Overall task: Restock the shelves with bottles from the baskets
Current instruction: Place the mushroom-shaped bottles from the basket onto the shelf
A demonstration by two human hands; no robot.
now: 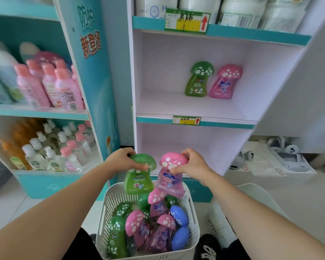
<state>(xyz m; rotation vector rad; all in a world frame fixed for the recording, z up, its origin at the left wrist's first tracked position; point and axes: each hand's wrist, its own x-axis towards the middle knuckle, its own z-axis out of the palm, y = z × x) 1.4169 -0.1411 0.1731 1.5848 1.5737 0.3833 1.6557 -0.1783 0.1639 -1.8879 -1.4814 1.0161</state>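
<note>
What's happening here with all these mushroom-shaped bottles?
A person is restocking. Their left hand grips a green mushroom-cap bottle, their right hand a pink mushroom-cap bottle, both held above the white basket of more bottles. On the shelf ahead, a second green bottle and a second pink bottle stand side by side.

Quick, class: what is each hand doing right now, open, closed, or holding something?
Left hand: closed, holding the green mushroom-cap bottle by its cap.
Right hand: closed, holding the pink mushroom-cap bottle by its cap.

the middle shelf (167,107) bears a green bottle (198,79) beside a pink bottle (224,82).
</note>
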